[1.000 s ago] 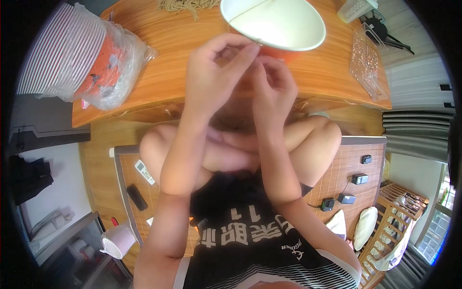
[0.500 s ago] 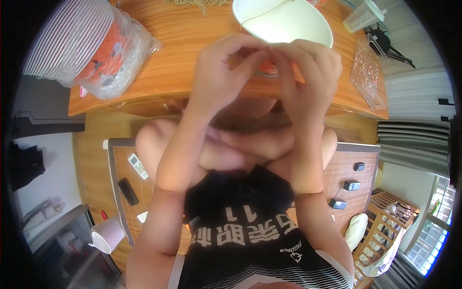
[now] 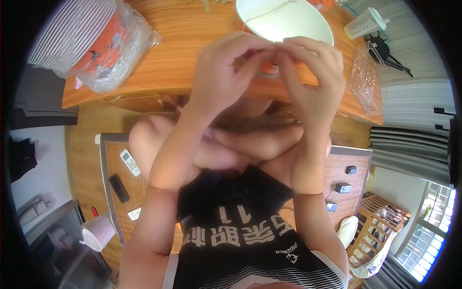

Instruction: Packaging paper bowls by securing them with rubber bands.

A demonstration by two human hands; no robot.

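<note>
My left hand (image 3: 219, 72) and my right hand (image 3: 317, 72) are raised over the front of the wooden table, their fingertips meeting. Thumb and forefinger of each hand are pinched together; whatever lies between them is too small to make out. Just beyond the fingers stands a large bowl (image 3: 293, 26), white inside, partly covered by my hands. Its orange outer side shows only in pieces between the fingers. A thin tan string (image 3: 269, 15) runs across the bowl's inside and over its far rim.
At the left of the table (image 3: 185, 24), a stack of orange-and-white buckets (image 3: 103, 55) stands in clear plastic. A lidded cup (image 3: 365, 24), a clear plastic tray (image 3: 363, 79) and a black object (image 3: 379, 47) are on the right. More tan string (image 3: 208, 5) lies at the far edge.
The fingers of my right hand have opened out a little, while its pinch stays against my left fingertips. The whole view has shifted slightly. The bowl and string stay in place.
</note>
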